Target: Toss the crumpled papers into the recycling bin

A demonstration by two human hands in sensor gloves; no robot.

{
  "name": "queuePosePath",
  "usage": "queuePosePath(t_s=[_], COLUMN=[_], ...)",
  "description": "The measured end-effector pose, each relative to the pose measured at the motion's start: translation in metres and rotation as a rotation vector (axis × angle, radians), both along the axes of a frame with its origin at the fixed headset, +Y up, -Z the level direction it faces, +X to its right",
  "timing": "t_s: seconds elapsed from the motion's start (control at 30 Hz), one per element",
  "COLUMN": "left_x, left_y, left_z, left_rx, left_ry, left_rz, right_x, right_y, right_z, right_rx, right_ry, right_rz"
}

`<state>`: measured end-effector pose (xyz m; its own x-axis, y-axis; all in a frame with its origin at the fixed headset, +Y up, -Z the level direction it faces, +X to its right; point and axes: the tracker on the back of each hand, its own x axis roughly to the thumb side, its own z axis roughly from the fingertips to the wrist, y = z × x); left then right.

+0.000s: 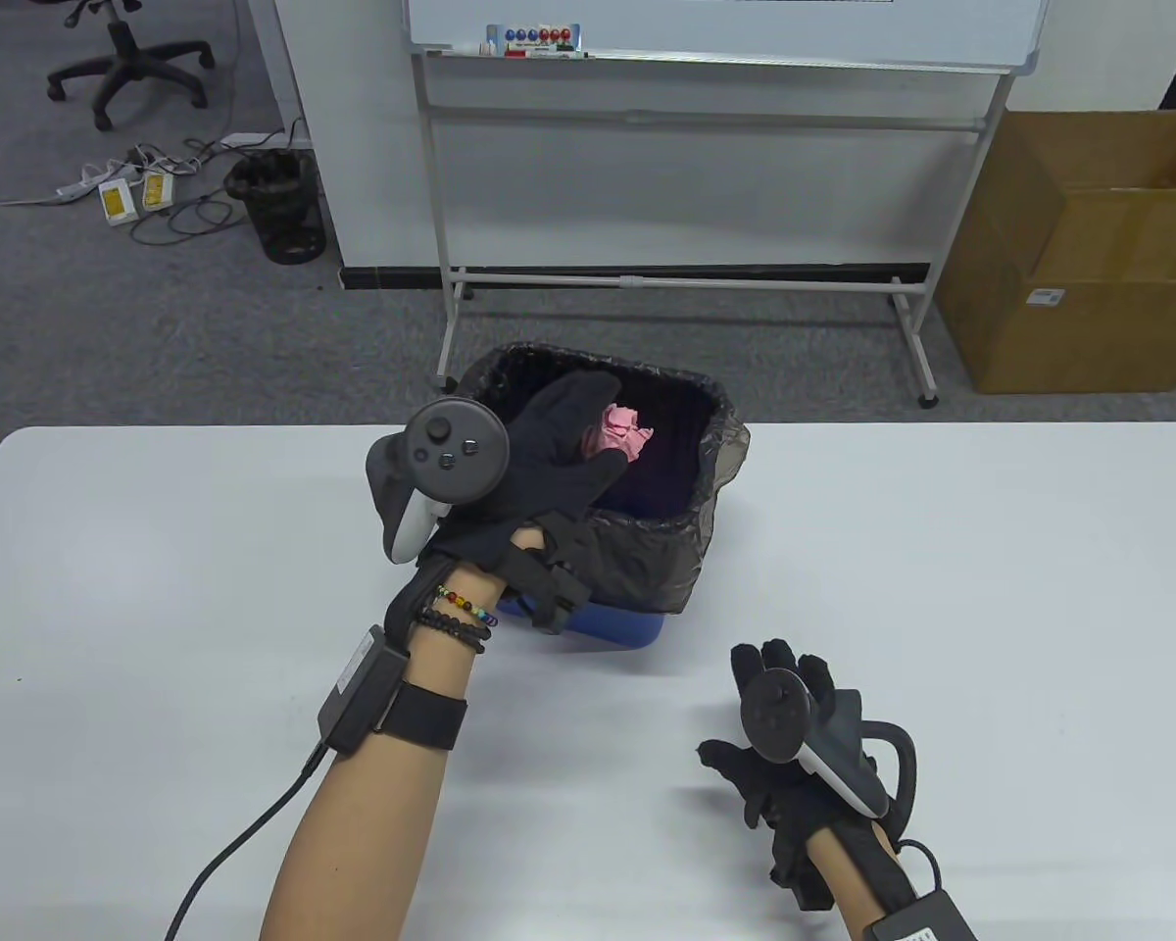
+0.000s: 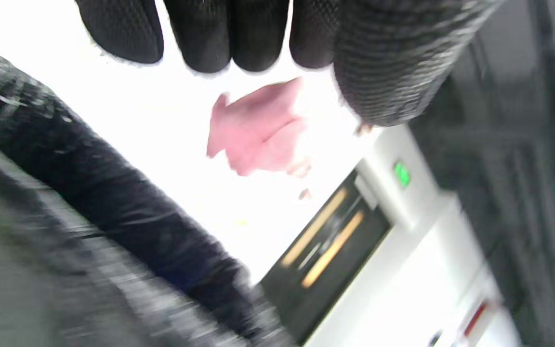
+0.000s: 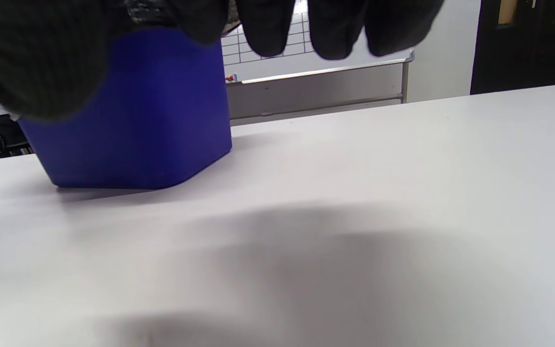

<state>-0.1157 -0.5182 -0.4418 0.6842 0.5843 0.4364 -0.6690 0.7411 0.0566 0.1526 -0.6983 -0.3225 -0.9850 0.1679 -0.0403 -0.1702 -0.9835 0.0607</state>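
Note:
A blue recycling bin (image 1: 610, 627) lined with a black bag (image 1: 727, 431) stands on the white table at the far middle. My left hand (image 1: 593, 431) is held over the bin's opening with the fingers stretched out. A pink crumpled paper (image 1: 627, 436) is right at the fingertips, above the inside of the bin. In the left wrist view the paper (image 2: 258, 130) hangs just below my fingers (image 2: 229, 38), blurred, with the bag's rim (image 2: 89, 183) beside it. My right hand (image 1: 745, 701) rests on the table, empty, in front of the bin (image 3: 138, 120).
Beyond the table's far edge stand a whiteboard on a wheeled frame (image 1: 686, 279), a cardboard box (image 1: 1088, 255) at the right and a black mesh basket (image 1: 279, 206) with cables at the left. The white table (image 1: 990, 588) stretches to both sides of the bin.

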Motion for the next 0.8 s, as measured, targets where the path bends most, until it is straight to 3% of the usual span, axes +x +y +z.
queuePosePath(t_s=[0.33, 0.8], left_x=[-0.026, -0.068], left_y=[-0.027, -0.066], left_z=[0.016, 0.063], left_rx=[-0.001, -0.03], left_ry=[0.069, 0.104], left_rz=[-0.053, -0.092], right_x=[-0.004, -0.019], right_y=[-0.002, -0.007], right_z=[-0.001, 0.0], right_rx=[0.002, -0.004], right_ry=[0.008, 0.053], right_rz=[0.006, 0.036])
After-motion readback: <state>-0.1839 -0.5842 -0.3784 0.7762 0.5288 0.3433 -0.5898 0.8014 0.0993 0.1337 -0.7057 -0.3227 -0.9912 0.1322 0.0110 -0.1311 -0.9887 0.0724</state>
